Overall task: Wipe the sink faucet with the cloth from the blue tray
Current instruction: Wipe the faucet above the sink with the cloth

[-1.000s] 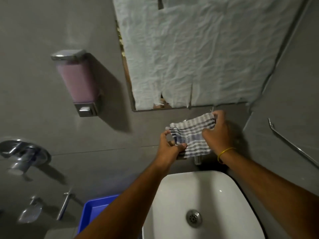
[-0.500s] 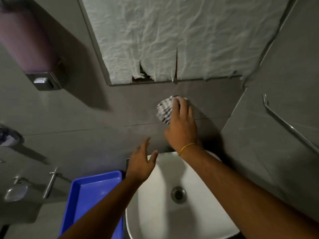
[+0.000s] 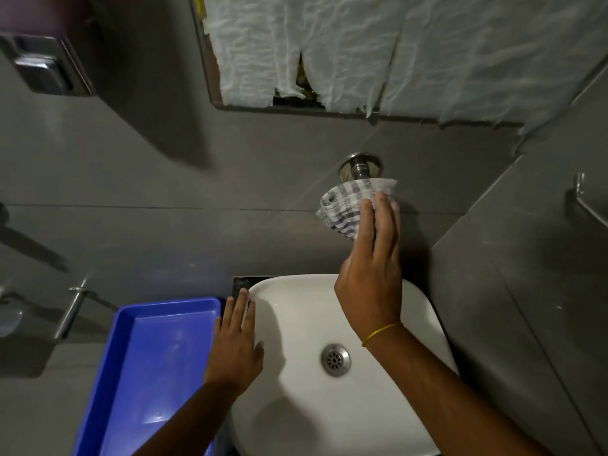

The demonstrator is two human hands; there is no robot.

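A chrome faucet [image 3: 361, 168] juts from the grey wall above the white sink [image 3: 296, 373]; only its round base and neck show. My right hand [image 3: 371, 271] presses a blue-and-white checked cloth [image 3: 345, 205] over the spout, which is hidden under the cloth. My left hand [image 3: 235, 347] lies flat with fingers apart on the sink's left rim, holding nothing. The blue tray [image 3: 154, 373] sits just left of the sink with nothing in it.
Crumpled white paper [image 3: 394, 54] covers a framed mirror on the wall above. A soap dispenser [image 3: 42, 67] hangs at upper left. Chrome fittings [image 3: 74, 311] stick out at lower left. A metal rail [image 3: 585, 202] runs along the right wall.
My left hand let go of the cloth, dropped and came to rest on the sink rim. My right hand keeps the cloth bunched on the faucet and has slid it down, baring the faucet base.
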